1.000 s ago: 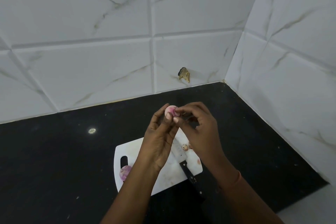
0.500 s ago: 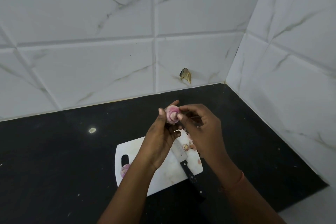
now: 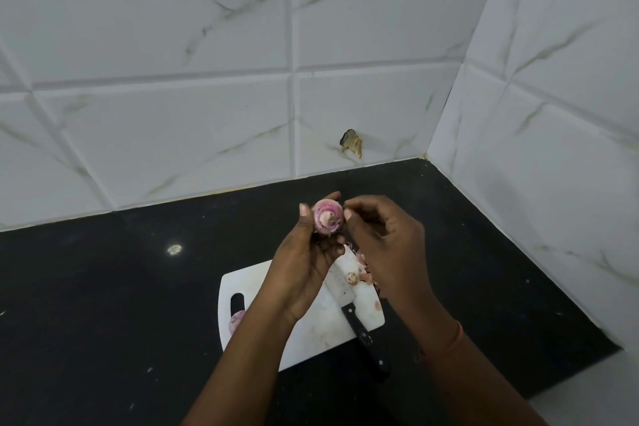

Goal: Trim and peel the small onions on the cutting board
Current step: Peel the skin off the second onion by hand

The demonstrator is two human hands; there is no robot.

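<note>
Two small onions show: one [image 3: 327, 219] gripped aloft in the left hand [image 3: 304, 263], one [image 3: 236, 320] on the white cutting board [image 3: 311, 332], half hidden by the left forearm. The right hand [image 3: 383, 245] pinches at the held onion's edge. One knife [image 3: 356, 315] and peel scraps [image 3: 363, 270] lie on the board, on the black surface [image 3: 103, 287].

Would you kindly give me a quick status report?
Left hand grips small pink onion. Right hand pinches its skin. Black-handled knife idle on white cutting board.

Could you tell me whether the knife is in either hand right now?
No, the knife lies on the cutting board below both hands.
</note>
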